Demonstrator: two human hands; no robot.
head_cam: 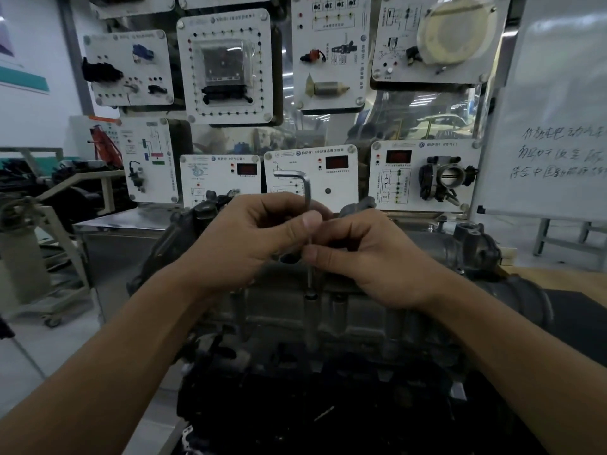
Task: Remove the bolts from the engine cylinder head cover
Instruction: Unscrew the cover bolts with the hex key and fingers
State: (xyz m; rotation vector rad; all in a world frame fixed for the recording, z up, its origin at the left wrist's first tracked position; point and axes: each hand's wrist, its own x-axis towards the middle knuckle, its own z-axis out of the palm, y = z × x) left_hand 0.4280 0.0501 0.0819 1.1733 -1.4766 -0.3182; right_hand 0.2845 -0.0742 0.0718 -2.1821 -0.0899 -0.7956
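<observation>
Both hands hold one silver L-shaped steel hex key (308, 195), which stands upright over the grey cast-metal cylinder head cover (368, 313). The left hand (256, 238) grips the upper shaft with curled fingers, thumb pressed against the shaft. The right hand (377, 264) pinches the shaft just below, between thumb tip and curled fingers. The two hands touch at the shaft. The lower tip of the key sits in the dark socket-head bolt (310, 295), which is on a raised boss at the far edge of the cover, centre of the scene. A second boss (339, 307) stands just right of it. The short arm of the key points left above the hands, with open space round it in front of the white instrument panels (310, 175). A grey throttle housing (473, 241) stands at the far right, well apart from the hands.
</observation>
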